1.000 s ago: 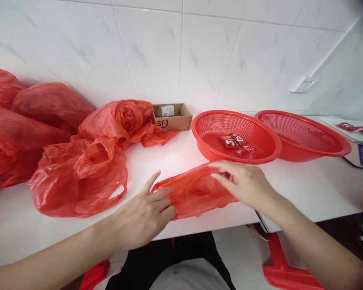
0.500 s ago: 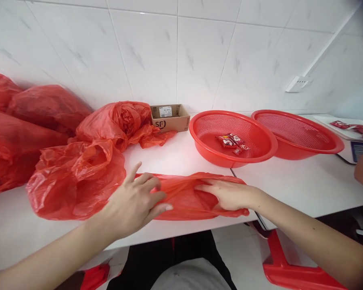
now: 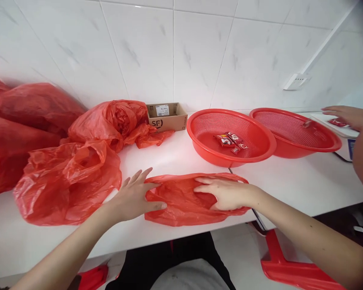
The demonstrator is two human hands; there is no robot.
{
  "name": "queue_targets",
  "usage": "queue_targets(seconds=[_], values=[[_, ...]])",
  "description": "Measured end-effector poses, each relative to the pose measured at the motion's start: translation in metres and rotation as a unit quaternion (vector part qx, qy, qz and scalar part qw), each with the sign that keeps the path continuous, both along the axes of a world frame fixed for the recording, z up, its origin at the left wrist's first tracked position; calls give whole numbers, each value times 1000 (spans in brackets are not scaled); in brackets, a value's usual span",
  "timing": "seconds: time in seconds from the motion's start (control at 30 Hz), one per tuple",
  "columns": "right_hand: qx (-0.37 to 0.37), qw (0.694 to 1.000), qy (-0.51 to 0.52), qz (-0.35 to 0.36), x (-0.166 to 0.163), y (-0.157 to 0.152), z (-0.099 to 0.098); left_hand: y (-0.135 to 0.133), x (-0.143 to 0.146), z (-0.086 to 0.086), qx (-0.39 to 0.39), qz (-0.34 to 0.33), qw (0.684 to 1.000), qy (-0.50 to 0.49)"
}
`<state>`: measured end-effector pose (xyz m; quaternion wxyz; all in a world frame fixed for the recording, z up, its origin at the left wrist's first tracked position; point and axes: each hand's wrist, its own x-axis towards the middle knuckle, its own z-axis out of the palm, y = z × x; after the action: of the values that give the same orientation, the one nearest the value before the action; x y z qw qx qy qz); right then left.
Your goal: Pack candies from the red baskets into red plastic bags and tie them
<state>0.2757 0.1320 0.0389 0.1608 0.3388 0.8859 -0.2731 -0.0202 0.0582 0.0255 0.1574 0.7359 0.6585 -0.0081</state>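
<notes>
A red plastic bag (image 3: 181, 201) lies at the table's front edge with its mouth spread wide. My right hand (image 3: 222, 193) reaches into that mouth, palm down, its fingers stretched out and apart. At the bag's left end is my left hand (image 3: 134, 199), fingers spread, with thumb and index finger at the bag's rim. Neither hand grips anything. Just left of my left hand sits another crumpled red bag (image 3: 69, 181).
Behind the bag stands a red basket (image 3: 199, 149) holding several small red packets (image 3: 230, 141). A second red basket (image 3: 293, 147) adjoins it. A co-worker's hand (image 3: 347, 114) is over a scale (image 3: 345, 149). A cardboard box (image 3: 172, 123) and filled red bags (image 3: 39, 104) line the wall.
The bag's mouth has opened wider. My left hand has moved up and right to its rim, fingers spreading. The co-worker's hand has come into view over the scale, with a small blurred item above the far basket.
</notes>
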Motion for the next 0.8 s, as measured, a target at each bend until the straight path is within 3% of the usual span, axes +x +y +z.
queue_targets(seconds=[0.07, 0.13, 0.23, 0.33, 0.43, 0.5, 0.57, 0.6, 0.67, 0.73, 0.8], values=[[4, 1000, 22, 6, -3, 2, 1, 0, 8, 0, -10, 32, 999, -29], [-5, 999, 32, 9, -5, 3, 0, 1, 17, -6, 36, 64, 997, -2], [-19, 1000, 20, 10, -7, 4, -2, 2, 20, -16, 83, 58, 994, 51], [-43, 999, -17, 5, -5, 4, 5, 0, 14, -15, 26, 40, 999, 25], [-101, 993, 44, 44, -4, 6, 31, -3, 5, -5, 4, 27, 1000, 0], [-164, 970, 164, 72, -3, 13, 55, -4, 2, 2, 12, 27, 1000, -5], [-178, 940, 289, 44, 1, 32, 76, -6, 1, 5, 11, 47, 999, -18], [-145, 932, 332, 8, 4, 46, 82, -7, 1, 7, 10, 57, 998, -29], [-8, 935, 342, -90, 14, 83, 83, -9, 2, 8, 4, 68, 996, -51], [148, 950, 212, -174, 26, 121, 71, -13, 2, 9, -9, 66, 995, -73], [204, 963, -1, -175, 38, 153, 51, -19, 2, 10, -27, 62, 993, -100]])
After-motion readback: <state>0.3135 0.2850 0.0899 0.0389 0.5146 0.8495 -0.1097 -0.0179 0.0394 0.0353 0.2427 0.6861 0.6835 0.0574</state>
